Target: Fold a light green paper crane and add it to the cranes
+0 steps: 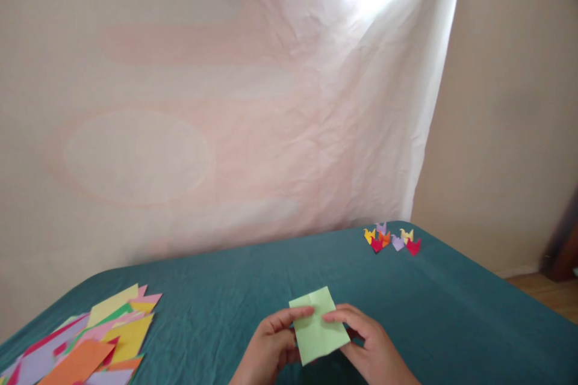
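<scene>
Origami paper (320, 338), pale green | pinched by left hand (275, 340) and right hand (365, 337) at opposite sides | over teal tablecloth (217, 307) | pointing away along long axis, canted left

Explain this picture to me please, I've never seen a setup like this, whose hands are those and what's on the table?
There's no machine here. A camera worn on a person's head took this single picture, looking forward and down, so the bare hands are the wearer's own. The left hand and right hand together hold a light green paper. The table has a dark green cover. On its left lies a messy pile of coloured paper; toward the far right are small folded birds.
</scene>
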A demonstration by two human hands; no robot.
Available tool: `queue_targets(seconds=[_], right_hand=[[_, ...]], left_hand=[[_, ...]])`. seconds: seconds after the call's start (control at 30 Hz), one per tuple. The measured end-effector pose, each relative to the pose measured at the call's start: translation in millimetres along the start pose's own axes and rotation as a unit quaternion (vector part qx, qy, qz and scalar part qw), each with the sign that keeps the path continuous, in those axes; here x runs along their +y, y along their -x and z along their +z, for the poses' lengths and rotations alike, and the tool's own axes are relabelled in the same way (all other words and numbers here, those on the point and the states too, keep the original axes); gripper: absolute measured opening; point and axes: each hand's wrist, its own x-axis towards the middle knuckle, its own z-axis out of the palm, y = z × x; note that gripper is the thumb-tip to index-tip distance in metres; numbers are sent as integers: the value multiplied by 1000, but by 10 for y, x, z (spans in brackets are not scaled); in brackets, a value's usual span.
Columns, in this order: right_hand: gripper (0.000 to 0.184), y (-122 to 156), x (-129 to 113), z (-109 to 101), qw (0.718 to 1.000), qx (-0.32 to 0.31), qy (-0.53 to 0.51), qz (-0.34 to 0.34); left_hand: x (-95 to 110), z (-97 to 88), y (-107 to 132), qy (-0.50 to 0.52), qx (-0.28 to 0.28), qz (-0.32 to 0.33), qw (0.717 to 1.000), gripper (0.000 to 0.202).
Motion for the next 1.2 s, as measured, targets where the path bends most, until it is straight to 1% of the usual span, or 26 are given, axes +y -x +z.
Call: queue_targets(seconds=[0.1,0.23,0.33,0.4,0.47,0.53,0.6,0.7,0.8,0.83,0.87,0.9,0.93,1.0,1.03,1.1,1.17,1.2], right_hand=[[18,-10,59,2,999,21,-13,28],[22,14,97,-1,999,16,-20,39],[24,-28,64,-11,997,7,-56,44],[27,-122,8,-22,993,7,-95,72],[29,-267,-61,-22,986,13,-124,106],[29,-433,-113,6,985,35,-138,102],[29,-578,-120,74,982,72,-147,91],[30,-687,-26,241,971,111,-183,105],[31,-663,141,416,957,112,-242,116],[37,-640,193,460,950,112,-264,122],[47,-615,238,493,943,111,-284,133],[52,-592,272,515,937,106,-300,144],[52,-572,295,525,935,95,-306,151],[42,-548,311,521,942,60,-290,156],[37,-541,307,511,949,45,-271,154],[34,-533,282,486,962,30,-227,147],[32,-525,247,464,968,34,-203,141],[31,-519,232,455,970,34,-198,136]], left_hand=[[-43,-9,-38,-51,-7,33,998,40],[-173,-37,-68,-116,34,78,990,27],[-203,-50,-81,-133,49,109,984,28],[-148,-37,-112,-133,55,126,981,30],[-46,-4,-170,-124,61,139,981,30],[62,31,-249,-105,74,158,979,32],[126,40,-330,-94,96,179,975,33],[88,-30,-417,-80,137,202,966,29],[-62,-159,-448,-78,158,208,962,28],[-113,-195,-448,-76,162,210,961,33],[-156,-221,-446,-70,174,214,959,41],[-188,-237,-442,-72,179,216,957,51],[-208,-244,-439,-79,181,220,956,59],[-215,-243,-438,-86,180,221,955,65],[-206,-241,-440,-90,173,217,957,63],[-176,-247,-448,-102,141,194,965,55],[-143,-269,-454,-127,106,145,976,38],[-128,-284,-455,-137,101,127,977,34]])
